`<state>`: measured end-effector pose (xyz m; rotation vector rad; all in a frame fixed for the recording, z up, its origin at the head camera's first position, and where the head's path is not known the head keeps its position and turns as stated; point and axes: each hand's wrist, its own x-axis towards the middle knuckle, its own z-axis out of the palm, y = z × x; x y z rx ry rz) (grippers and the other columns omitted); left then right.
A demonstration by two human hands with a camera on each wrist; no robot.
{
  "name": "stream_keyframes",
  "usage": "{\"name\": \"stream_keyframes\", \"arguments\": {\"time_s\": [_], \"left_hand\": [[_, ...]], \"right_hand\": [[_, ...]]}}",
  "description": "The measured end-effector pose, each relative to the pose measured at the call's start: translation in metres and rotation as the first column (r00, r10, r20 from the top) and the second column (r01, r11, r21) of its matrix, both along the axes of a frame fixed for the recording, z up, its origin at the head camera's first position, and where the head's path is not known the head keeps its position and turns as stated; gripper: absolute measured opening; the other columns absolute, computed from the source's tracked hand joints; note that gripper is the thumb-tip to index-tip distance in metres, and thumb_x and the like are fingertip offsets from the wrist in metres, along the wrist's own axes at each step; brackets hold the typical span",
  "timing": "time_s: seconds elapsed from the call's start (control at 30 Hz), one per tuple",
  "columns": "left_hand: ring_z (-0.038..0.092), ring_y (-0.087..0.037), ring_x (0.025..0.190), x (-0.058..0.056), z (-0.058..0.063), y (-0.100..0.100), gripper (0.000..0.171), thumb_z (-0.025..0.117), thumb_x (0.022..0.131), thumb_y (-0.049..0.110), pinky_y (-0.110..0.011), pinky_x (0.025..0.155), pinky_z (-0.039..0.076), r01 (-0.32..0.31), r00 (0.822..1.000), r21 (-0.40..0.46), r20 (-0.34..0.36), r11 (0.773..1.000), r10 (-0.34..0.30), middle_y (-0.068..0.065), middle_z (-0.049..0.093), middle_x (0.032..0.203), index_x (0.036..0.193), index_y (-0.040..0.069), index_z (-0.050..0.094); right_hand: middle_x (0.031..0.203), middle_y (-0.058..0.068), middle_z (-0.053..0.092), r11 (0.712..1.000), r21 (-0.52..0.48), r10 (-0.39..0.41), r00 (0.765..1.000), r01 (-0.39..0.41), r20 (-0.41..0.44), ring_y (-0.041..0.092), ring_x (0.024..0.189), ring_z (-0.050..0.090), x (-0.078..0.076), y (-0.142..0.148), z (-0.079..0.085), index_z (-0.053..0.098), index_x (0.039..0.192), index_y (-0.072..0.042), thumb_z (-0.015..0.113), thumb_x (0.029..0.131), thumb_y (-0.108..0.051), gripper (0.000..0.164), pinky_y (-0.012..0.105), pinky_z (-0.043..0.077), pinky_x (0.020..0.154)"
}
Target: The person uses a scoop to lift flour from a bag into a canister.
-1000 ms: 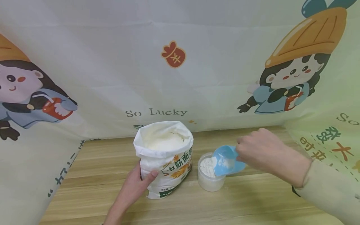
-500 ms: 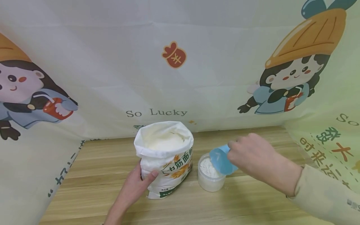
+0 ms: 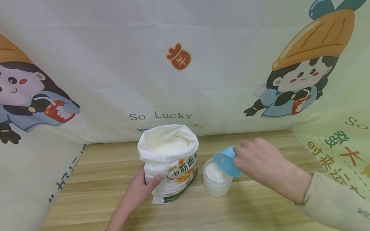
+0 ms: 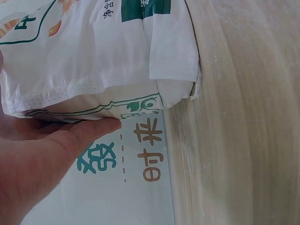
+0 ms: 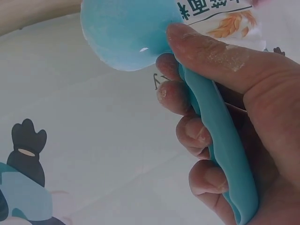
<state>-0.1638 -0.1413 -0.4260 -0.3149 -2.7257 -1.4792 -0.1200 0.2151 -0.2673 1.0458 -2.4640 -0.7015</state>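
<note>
My left hand [image 3: 141,189] grips the lower left side of a white flour bag [image 3: 180,179], thumb across its front. The bag stands upright with its mouth spread, and white flour [image 3: 170,146] shows inside. In my right hand [image 3: 263,163] is a blue scoop [image 3: 228,165], tipped over the right rim of a clear round jar [image 3: 216,189]. White flour lies heaped in the jar. The right wrist view shows fingers curled around the scoop's handle [image 5: 220,145], with flour dust on the thumb. In the left wrist view the bag [image 4: 93,61] rests against my hand.
A wooden table [image 3: 95,186] carries the bag and jar. Behind and at both sides hangs a printed cloth [image 3: 121,64] with cartoon figures, close to the table's back edge. Specks of flour lie on the table beside the jar.
The scoop has moved left and tipped over the jar, and the flour seen in it earlier no longer shows. The left hand and the bag have stayed put.
</note>
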Motion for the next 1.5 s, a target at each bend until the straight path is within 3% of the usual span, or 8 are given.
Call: {"name": "stream_keyframes", "arguments": {"time_s": [0.53, 0.63, 0.8, 0.97, 1.13, 1.37, 1.5], "left_hand": [[0.064, -0.034, 0.119, 0.000, 0.000, 0.000, 0.060, 0.069, 0.100, 0.037, -0.052, 0.097, 0.054, 0.005, 1.000, 0.007, 0.000, 1.000, -0.005, -0.018, 0.067, 0.130, 0.146, 0.005, 0.049], [0.064, -0.034, 0.120, -0.001, 0.000, 0.000, 0.060, 0.069, 0.100, 0.038, -0.052, 0.097, 0.054, 0.007, 1.000, 0.007, 0.003, 1.000, -0.007, -0.018, 0.066, 0.130, 0.146, 0.005, 0.049], [0.064, -0.034, 0.120, -0.001, 0.000, 0.000, 0.061, 0.069, 0.100, 0.038, -0.052, 0.097, 0.054, 0.003, 1.000, 0.002, 0.011, 1.000, -0.003, -0.019, 0.066, 0.131, 0.147, 0.005, 0.048], [0.064, -0.034, 0.119, 0.000, 0.001, 0.000, 0.062, 0.070, 0.100, 0.038, -0.052, 0.097, 0.055, -0.004, 1.000, -0.001, 0.013, 1.000, 0.004, -0.019, 0.066, 0.130, 0.147, 0.004, 0.048], [0.064, -0.034, 0.119, 0.000, 0.001, 0.000, 0.062, 0.070, 0.100, 0.038, -0.052, 0.096, 0.055, -0.005, 1.000, -0.001, 0.014, 1.000, 0.005, -0.019, 0.066, 0.130, 0.147, 0.004, 0.048], [0.063, -0.034, 0.120, 0.001, 0.002, -0.001, 0.064, 0.069, 0.101, 0.040, -0.053, 0.097, 0.054, 0.003, 1.000, 0.002, 0.019, 1.000, -0.003, -0.019, 0.065, 0.132, 0.148, 0.004, 0.046], [0.063, -0.034, 0.121, 0.001, 0.002, -0.001, 0.064, 0.069, 0.101, 0.040, -0.052, 0.097, 0.054, 0.005, 1.000, -0.005, 0.017, 1.000, -0.005, -0.019, 0.065, 0.133, 0.149, 0.004, 0.046]], "right_hand": [[0.066, -0.001, 0.051, 0.999, -0.035, -0.019, 0.999, 0.021, 0.031, 0.012, 0.054, 0.039, -0.004, 0.009, -0.003, 0.066, 0.066, -0.013, 0.095, 0.070, -0.007, 0.029, 0.025, 0.037, 0.043], [0.067, -0.003, 0.053, 0.997, -0.074, -0.030, 0.998, 0.033, 0.050, 0.011, 0.055, 0.042, -0.006, 0.017, -0.003, 0.069, 0.068, -0.015, 0.096, 0.068, -0.008, 0.028, 0.027, 0.040, 0.043], [0.069, -0.009, 0.050, 0.979, -0.183, -0.068, 0.992, 0.086, 0.105, 0.009, 0.056, 0.043, -0.007, 0.037, -0.005, 0.071, 0.075, -0.018, 0.094, 0.074, -0.026, 0.024, 0.027, 0.038, 0.042], [0.068, -0.012, 0.045, 0.935, -0.316, -0.106, 0.977, 0.161, 0.183, 0.007, 0.054, 0.038, -0.006, 0.058, -0.013, 0.074, 0.083, -0.019, 0.091, 0.079, -0.031, 0.022, 0.027, 0.035, 0.044], [0.074, -0.013, 0.053, 0.871, -0.452, -0.080, 0.962, 0.194, 0.260, 0.004, 0.060, 0.044, -0.003, 0.083, -0.031, 0.077, 0.096, -0.013, 0.087, 0.084, -0.025, 0.020, 0.026, 0.041, 0.052], [0.079, -0.015, 0.058, 0.799, -0.573, -0.046, 0.968, 0.183, 0.245, -0.001, 0.065, 0.044, -0.001, 0.114, -0.066, 0.070, 0.098, -0.012, 0.083, 0.088, -0.019, 0.018, 0.025, 0.045, 0.054], [0.079, -0.014, 0.058, 0.724, -0.621, -0.081, 0.931, 0.300, 0.355, -0.001, 0.065, 0.044, 0.002, 0.126, -0.082, 0.069, 0.102, -0.010, 0.078, 0.094, -0.019, 0.015, 0.023, 0.044, 0.054]]}}
